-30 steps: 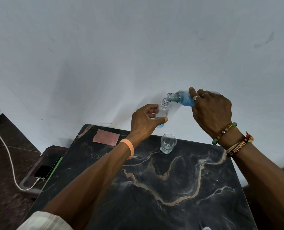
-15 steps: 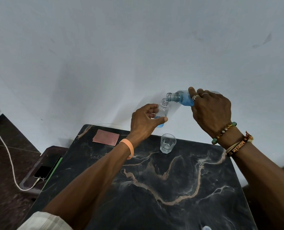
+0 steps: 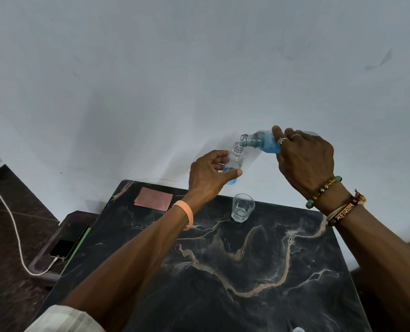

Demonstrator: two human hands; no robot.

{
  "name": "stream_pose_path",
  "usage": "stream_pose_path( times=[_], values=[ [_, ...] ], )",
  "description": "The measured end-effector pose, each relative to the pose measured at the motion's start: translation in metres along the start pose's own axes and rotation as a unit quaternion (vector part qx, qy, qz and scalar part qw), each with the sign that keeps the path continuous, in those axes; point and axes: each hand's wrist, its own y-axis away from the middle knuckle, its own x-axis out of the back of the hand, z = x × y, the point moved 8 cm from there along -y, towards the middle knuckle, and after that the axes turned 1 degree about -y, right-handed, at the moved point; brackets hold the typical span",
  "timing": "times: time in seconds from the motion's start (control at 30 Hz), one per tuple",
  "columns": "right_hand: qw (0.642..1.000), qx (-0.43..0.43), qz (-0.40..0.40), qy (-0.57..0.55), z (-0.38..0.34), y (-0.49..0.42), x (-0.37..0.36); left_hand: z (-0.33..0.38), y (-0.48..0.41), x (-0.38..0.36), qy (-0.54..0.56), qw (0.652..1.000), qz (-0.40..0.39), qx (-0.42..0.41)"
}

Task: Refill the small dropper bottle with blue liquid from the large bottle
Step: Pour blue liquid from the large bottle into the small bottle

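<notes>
Hardly anything has moved in the last half second: both hands keep nearly the same pose, and the blue in the lower bottle looks, if anything, a touch higher.

The small clear plastic dropper bottle (image 3: 236, 161) is uncapped and held in the air above the far edge of the table, close to upright with its mouth tipped slightly right. Blue liquid fills only its bottom part. The left hand (image 3: 208, 173) grips its lower body, with the thumb (image 3: 235, 173) laid across the front and the other fingers curled round behind. The large clear plastic bottle of blue liquid (image 3: 262, 143) lies almost horizontal, with its open neck pointing left and its lip just over the small bottle's mouth. Whether the two rims touch cannot be told. The right hand (image 3: 304, 159) wraps over its body from above with its ringed fingers curled round it, hiding its back end.

Both forearms reach forward over the black veined marble table (image 3: 247, 271), with a wide bare stretch of it between them. A short clear drinking glass (image 3: 243, 207) stands near the far edge, below the small bottle and apart from both hands. A pink rectangular card (image 3: 154, 198) lies flat by the far left corner. The pale wall (image 3: 175, 68) rises just behind the table. Left of the table, a dark phone (image 3: 62, 249) rests on a low brown stand (image 3: 46, 262) with a white cable (image 3: 10, 226) plugged in.
</notes>
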Motion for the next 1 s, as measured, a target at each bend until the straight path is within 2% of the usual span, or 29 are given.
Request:
stream_pose_path(
  times=[0.73,1.0],
  values=[
    [0.999,0.017,0.045,0.0,-0.0041,-0.0001,0.0017,-0.0002,0.0019,0.0041,-0.001,1.0,0.005,-0.004],
    [0.999,0.017,0.038,0.011,-0.0023,0.0004,0.0012,-0.0005,0.002,0.0003,-0.008,1.0,0.0,-0.006]
  ],
)
